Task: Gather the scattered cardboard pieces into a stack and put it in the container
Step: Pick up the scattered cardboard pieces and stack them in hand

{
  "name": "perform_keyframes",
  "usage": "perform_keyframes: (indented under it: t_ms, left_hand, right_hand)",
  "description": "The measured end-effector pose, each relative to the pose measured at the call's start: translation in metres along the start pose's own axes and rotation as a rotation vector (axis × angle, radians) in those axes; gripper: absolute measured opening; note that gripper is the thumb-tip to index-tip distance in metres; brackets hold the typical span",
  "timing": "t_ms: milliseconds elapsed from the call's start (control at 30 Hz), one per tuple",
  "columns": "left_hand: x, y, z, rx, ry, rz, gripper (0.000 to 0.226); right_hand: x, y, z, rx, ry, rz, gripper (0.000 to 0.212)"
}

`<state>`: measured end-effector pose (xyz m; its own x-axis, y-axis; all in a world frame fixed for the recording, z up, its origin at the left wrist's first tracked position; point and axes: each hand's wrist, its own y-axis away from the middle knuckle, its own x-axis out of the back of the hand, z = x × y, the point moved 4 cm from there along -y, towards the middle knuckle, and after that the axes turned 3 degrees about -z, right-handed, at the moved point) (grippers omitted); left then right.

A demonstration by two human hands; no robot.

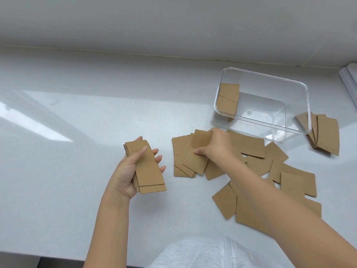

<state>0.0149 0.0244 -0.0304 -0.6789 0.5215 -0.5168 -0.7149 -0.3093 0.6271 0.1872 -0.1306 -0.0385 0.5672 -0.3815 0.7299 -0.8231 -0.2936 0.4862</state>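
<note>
My left hand [128, 174] holds a stack of brown cardboard pieces [146, 168] above the white counter, thumb on top. To its right, my right hand [216, 145] pinches one cardboard piece [198, 153] at the left end of a scattered spread of cardboard pieces [255, 151]. Further loose pieces [297, 185] lie partly under my right forearm. A clear plastic container [301, 105] stands behind the spread, with a few cardboard pieces [228, 98] leaning against its left inner wall. Another small pile of cardboard [325, 136] lies right of the container.
The white counter [77, 117] runs to a wall at the back, with its front edge near my body. A white ribbed object [349, 82] shows at the far right edge.
</note>
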Motion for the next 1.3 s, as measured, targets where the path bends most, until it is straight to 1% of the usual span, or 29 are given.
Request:
perform_keyframes:
  t_ms: [67,133,200,300,400,500,533,600,667,767,833,933,1000,1100,1167,1233,1300]
  left_hand:
    - [0.003,0.0,0.0,0.0,0.011,0.011,0.037]
    - [0.005,0.0,-0.001,-0.005,0.027,0.015,0.036]
    - [0.006,-0.001,-0.002,-0.013,0.038,0.019,0.035]
    - [0.005,0.0,-0.003,-0.017,0.034,0.02,0.036]
    - [0.007,0.001,-0.003,-0.024,0.033,0.023,0.035]
    - [0.011,0.003,0.0,-0.04,0.036,0.027,0.035]
    - [0.013,0.003,0.001,-0.046,0.033,0.029,0.035]
    - [0.015,0.004,0.002,-0.053,0.031,0.033,0.036]
    - [0.016,0.004,0.003,-0.051,0.031,0.029,0.037]
    - [0.014,0.004,0.001,-0.031,0.02,0.023,0.042]
    - [0.014,0.004,0.0,-0.02,0.011,0.027,0.046]
    - [0.017,0.002,-0.003,-0.004,0.006,0.039,0.045]
    - [0.019,0.001,-0.005,0.008,0.007,0.043,0.043]
    - [0.021,0.0,-0.008,0.021,0.006,0.035,0.045]
    - [0.02,-0.001,-0.009,0.018,-0.006,0.028,0.047]
    - [0.019,-0.001,-0.009,0.006,-0.035,0.02,0.049]
    - [0.017,-0.001,-0.009,-0.011,-0.064,0.009,0.049]
  right_hand:
    - [0.002,0.001,0.0,0.008,0.062,0.026,0.07]
    - [0.003,0.001,-0.002,0.044,0.07,0.042,0.074]
    - [0.002,0.002,-0.007,0.084,0.103,0.033,0.076]
    - [0.001,0.003,-0.011,0.097,0.12,0.008,0.075]
    - [0.003,0.005,-0.012,0.114,0.014,-0.003,0.07]
    - [0.012,0.007,-0.015,0.183,-0.187,-0.068,0.06]
    - [0.016,0.008,-0.018,0.208,-0.214,-0.099,0.059]
    - [0.022,0.009,-0.024,0.259,-0.188,-0.174,0.063]
    - [0.021,0.006,-0.031,0.297,-0.093,-0.225,0.076]
    - [0.007,0.004,-0.04,0.329,0.038,-0.245,0.092]
    - [-0.005,0.002,-0.043,0.329,0.094,-0.255,0.093]
    - [-0.019,0.0,-0.041,0.329,0.174,-0.273,0.085]
    - [-0.024,-0.001,-0.039,0.303,0.184,-0.278,0.079]
    - [-0.025,0.0,-0.04,0.282,0.251,-0.253,0.063]
    - [-0.025,0.002,-0.041,0.296,0.277,-0.236,0.059]
    - [-0.022,0.003,-0.041,0.323,0.23,-0.229,0.055]
    - [-0.012,0.006,-0.04,0.344,0.129,-0.24,0.046]
